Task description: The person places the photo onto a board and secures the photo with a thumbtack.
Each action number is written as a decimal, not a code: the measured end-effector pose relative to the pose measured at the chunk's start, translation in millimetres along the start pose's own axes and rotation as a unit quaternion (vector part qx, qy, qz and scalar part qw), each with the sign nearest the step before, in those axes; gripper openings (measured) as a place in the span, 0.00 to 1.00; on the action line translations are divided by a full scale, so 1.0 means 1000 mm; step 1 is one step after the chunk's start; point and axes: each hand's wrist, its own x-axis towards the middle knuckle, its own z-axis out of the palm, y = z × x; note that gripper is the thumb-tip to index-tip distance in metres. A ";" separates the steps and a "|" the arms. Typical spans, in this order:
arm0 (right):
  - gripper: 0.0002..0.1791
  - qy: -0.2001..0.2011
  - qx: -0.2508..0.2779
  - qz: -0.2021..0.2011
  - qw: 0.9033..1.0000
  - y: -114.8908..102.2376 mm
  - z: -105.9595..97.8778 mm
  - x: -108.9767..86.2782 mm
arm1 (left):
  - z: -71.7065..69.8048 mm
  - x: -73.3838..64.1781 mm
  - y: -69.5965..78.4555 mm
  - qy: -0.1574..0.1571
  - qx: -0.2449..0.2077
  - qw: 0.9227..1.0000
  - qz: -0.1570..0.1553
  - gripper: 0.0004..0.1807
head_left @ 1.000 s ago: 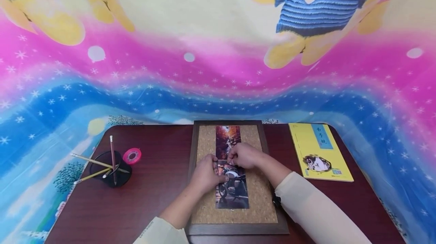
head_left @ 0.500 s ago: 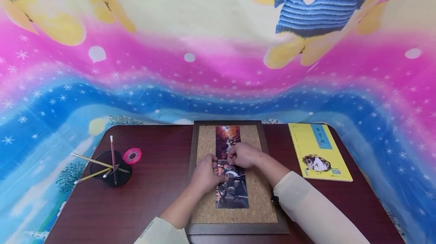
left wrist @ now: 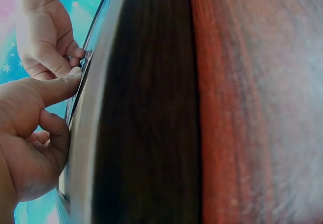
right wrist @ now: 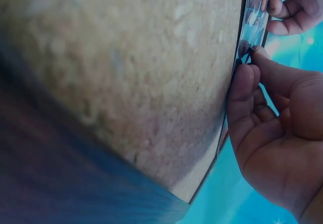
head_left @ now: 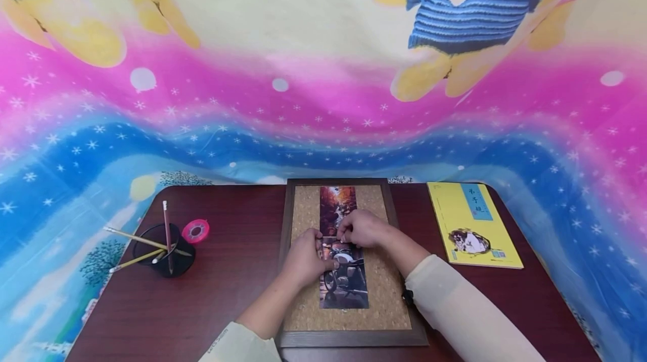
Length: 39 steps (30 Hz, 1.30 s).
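On a framed cork board [head_left: 305,317], a motorcycle photo [head_left: 349,292] lies below an autumn-scene photo [head_left: 336,205], their edges meeting. My left hand [head_left: 302,261] rests at the motorcycle photo's left side, thumb on its surface and a fingertip near its upper left corner. By that photo's upper right, my right hand [head_left: 366,230] pinches a small push pin [right wrist: 250,47] between thumb and forefinger; its thin needle shows in the right wrist view, while the fingers hide most of its body. In the left wrist view both hands work low over the board's surface.
A black mesh pencil cup [head_left: 174,266] with several pencils stands on the left of the dark red table [head_left: 227,294], next to a pink tape roll [head_left: 195,231]. To the right lies a yellow book [head_left: 485,233]. A printed curtain [head_left: 283,126] hangs behind.
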 end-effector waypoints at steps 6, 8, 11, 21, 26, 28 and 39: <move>0.12 0.008 -0.029 -0.012 0.999 -0.003 0.002 0.000 | 0.001 -0.001 0.000 0.002 0.000 1.000 0.003 0.41; 0.13 0.007 -0.029 -0.009 1.000 -0.003 0.002 0.000 | 0.002 -0.001 0.000 0.002 -0.001 1.000 0.003 0.41; 0.13 0.004 -0.028 -0.004 1.000 -0.002 0.003 0.001 | 0.002 -0.001 0.000 0.002 -0.001 1.000 0.003 0.41; 0.12 0.008 -0.021 -0.014 1.000 -0.001 0.001 0.000 | -0.001 -0.003 -0.001 0.002 -0.015 1.000 0.028 0.38; 0.10 0.008 -0.006 -0.002 1.000 -0.001 -0.002 -0.004 | -0.004 -0.004 -0.004 -0.014 -0.049 0.998 0.040 0.36; 0.09 0.012 0.000 -0.004 1.000 -0.001 -0.004 -0.007 | -0.006 -0.005 -0.006 -0.019 -0.060 0.997 0.043 0.36; 0.06 0.039 0.009 -0.051 0.998 0.014 -0.009 -0.024 | -0.018 -0.010 -0.013 -0.012 -0.055 0.997 0.045 0.34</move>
